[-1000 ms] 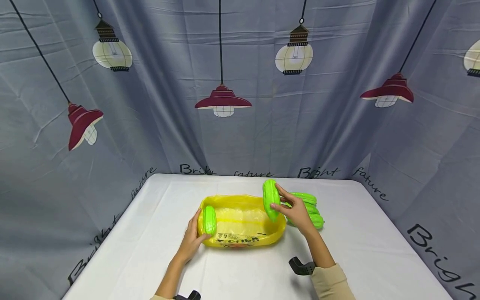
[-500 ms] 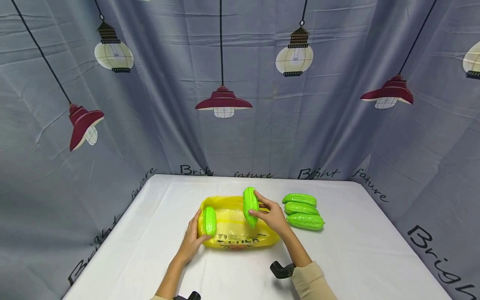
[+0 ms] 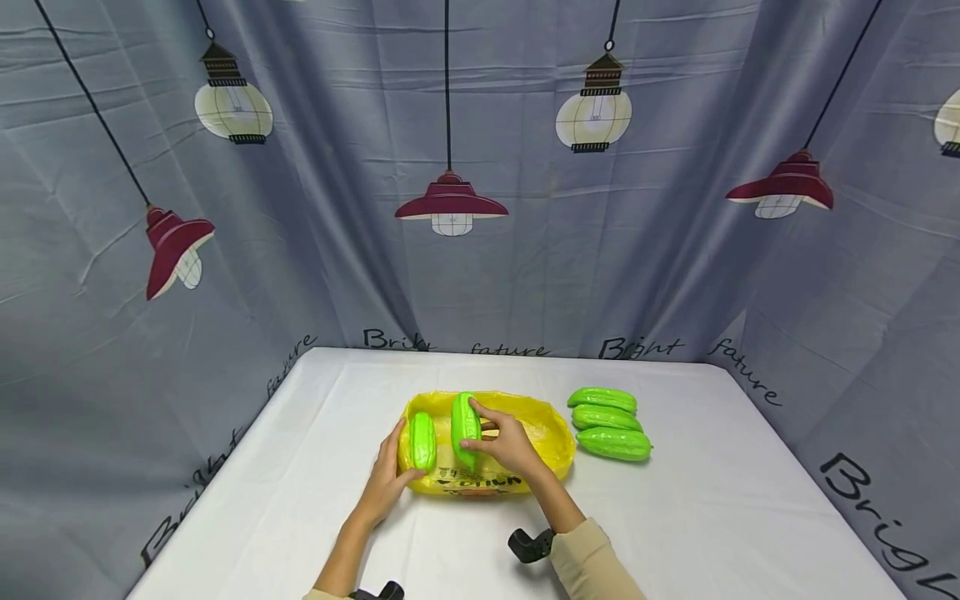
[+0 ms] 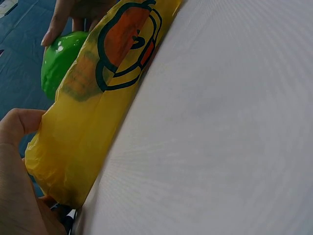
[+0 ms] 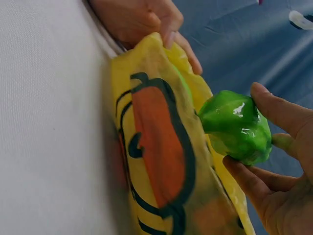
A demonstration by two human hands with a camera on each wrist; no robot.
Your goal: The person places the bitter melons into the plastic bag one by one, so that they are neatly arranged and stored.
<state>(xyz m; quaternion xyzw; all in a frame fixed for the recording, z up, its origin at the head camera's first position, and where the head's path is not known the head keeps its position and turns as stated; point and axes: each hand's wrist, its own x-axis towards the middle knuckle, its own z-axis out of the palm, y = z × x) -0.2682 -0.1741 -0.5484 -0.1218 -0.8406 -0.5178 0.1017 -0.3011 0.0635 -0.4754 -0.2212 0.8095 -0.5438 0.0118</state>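
A yellow plastic bag (image 3: 551,417) lies with its mouth spread open on the white table. One green ridged vegetable (image 3: 422,442) lies inside at its left end. My right hand (image 3: 510,446) pinches another green vegetable (image 3: 465,429) between thumb and fingers, over the bag beside the first; the right wrist view shows this held one (image 5: 237,127) at the bag's rim. My left hand (image 3: 381,483) grips the bag's left end, thumb at the near edge and fingers behind; in the left wrist view the thumb (image 4: 24,122) touches the yellow plastic (image 4: 83,132).
Three more green vegetables (image 3: 613,443) lie in a stacked row on the table to the right of the bag. A grey curtain (image 3: 510,275) printed with lamps stands behind the white table (image 3: 712,500). Each wrist carries a black device (image 3: 530,546).
My right hand has carried its green vegetable leftward and lower, from the bag's right end to beside the one inside. The left hand has kept its grip on the bag.
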